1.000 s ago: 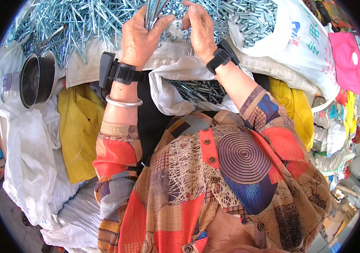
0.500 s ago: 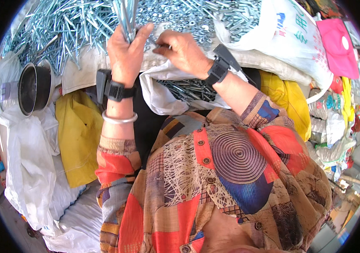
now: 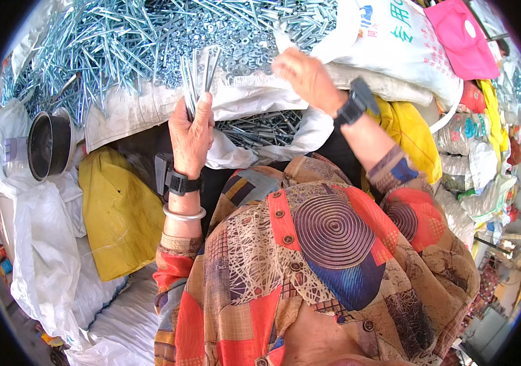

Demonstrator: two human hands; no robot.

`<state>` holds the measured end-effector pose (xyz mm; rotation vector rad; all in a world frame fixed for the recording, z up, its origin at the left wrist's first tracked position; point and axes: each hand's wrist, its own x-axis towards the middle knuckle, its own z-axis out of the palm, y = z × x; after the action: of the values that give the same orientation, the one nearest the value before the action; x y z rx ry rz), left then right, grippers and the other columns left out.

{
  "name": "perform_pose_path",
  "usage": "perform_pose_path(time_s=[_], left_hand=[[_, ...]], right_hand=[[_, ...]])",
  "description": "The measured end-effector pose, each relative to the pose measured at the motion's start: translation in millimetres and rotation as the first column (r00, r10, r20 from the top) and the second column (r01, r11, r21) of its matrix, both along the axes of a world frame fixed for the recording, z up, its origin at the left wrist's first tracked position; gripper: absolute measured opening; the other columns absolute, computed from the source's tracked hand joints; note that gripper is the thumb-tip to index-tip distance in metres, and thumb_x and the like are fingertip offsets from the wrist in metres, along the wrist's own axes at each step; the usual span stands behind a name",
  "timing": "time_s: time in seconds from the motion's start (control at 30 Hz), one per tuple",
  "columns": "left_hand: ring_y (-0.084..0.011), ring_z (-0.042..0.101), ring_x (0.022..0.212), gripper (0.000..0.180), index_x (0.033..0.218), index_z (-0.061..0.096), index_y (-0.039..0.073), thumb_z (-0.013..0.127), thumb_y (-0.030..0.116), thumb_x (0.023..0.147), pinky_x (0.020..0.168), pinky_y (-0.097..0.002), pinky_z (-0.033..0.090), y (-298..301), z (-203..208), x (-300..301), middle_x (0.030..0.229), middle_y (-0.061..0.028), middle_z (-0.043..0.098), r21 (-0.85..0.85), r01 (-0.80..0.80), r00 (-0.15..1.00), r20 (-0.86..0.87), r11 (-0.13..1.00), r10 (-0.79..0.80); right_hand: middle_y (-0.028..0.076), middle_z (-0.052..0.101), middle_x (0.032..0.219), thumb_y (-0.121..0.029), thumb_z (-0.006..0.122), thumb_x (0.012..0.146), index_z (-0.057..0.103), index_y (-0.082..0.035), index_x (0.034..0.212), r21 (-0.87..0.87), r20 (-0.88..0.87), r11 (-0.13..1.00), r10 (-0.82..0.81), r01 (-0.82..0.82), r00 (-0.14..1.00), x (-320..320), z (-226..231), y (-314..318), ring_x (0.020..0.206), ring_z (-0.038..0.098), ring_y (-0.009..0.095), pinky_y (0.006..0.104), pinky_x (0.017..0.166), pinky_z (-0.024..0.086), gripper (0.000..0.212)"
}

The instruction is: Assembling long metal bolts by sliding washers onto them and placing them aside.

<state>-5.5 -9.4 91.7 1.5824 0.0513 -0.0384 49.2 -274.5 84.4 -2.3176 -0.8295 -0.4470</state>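
Note:
My left hand [image 3: 190,137] is closed round a small bundle of long metal bolts [image 3: 190,76], their shafts pointing up and fanned apart. To its right and farther away, my right hand [image 3: 309,76] hovers by the near edge of the washers and nuts [image 3: 242,55]. Its fingers are curled in and slightly blurred; what they hold, if anything, is hidden. Between my arms an open white sack [image 3: 230,157] holds many dark metal rods or bolts [image 3: 260,131]. A large heap of long silvery bolts [image 3: 102,49] spreads over the far left of the work surface.
A dark round pan [image 3: 39,146] stands at the left beside white plastic bags [image 3: 47,244]. Yellow cloth [image 3: 114,213] covers my left side. A printed white sack [image 3: 388,43] and a pink cap-like item [image 3: 458,36] lie at the far right.
My left hand has come nearer with the bolts, away from the heap. My right hand has moved right, away from the left. The whole view has shifted a little.

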Motion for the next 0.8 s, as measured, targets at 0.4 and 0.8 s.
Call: perform_pose_path(time_s=[0.4, 0.8], left_hand=[[-0.0007, 0.036, 0.043, 0.023, 0.096, 0.060, 0.007, 0.074, 0.024, 0.091, 0.038, -0.0196, 0.027, -7, -24, -18, 0.059, 0.0074, 0.048, 0.089, 0.034, 0.996, 0.080, 0.995, -0.042], [-0.0021, 0.037, 0.043, 0.018, 0.096, 0.057, 0.006, 0.067, 0.021, 0.096, 0.035, -0.0200, 0.027, -9, -24, -34, 0.064, 0.0051, 0.049, -0.148, 0.008, 0.989, -0.147, 0.989, -0.031]], right_hand=[[0.012, 0.066, 0.100, -0.013, 0.063, 0.079, 0.072, -0.011, 0.081, -0.624, 0.279, 0.678, -0.269, 0.387, 0.922, 105, -25, -40, 0.101, 0.060, 0.030, 0.0451, 0.087, 0.044, 0.010], [0.012, 0.064, 0.091, -0.016, 0.062, 0.093, 0.061, -0.003, 0.094, -0.190, -0.245, 0.955, -0.270, 0.227, 0.931, 91, 4, -21, 0.079, 0.065, 0.025, 0.0361, 0.071, 0.052, 0.013]])
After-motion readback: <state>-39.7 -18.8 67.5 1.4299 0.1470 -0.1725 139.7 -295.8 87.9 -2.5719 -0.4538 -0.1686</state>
